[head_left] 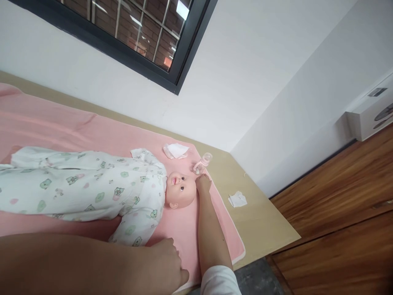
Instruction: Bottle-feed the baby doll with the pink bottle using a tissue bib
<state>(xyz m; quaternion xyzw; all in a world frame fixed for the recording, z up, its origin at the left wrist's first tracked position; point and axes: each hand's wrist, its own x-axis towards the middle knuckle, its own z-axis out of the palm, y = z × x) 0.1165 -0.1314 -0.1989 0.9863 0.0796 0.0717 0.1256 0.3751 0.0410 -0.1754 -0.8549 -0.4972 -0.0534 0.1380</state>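
A baby doll (181, 190) in a white romper (92, 184) with green and pink prints lies face up on a pink blanket (181, 229), head to the right. My right hand (204, 183) is closed beside the top of the doll's head, right below a small clear baby bottle (202, 164) lying on its side. Whether the fingers touch the bottle or hold anything is hidden. Closer to me, my left hand (168, 260) is curled into a fist low over the blanket, near the doll's sleeve; nothing shows in it.
A clear packet with white tissue (176, 150) lies beyond the doll's shoulder. One folded white tissue (237, 199) rests on the bare wooden tabletop (260, 221). Behind the table are a white wall and a dark-framed window (178, 78). A wooden cabinet (344, 213) stands at right.
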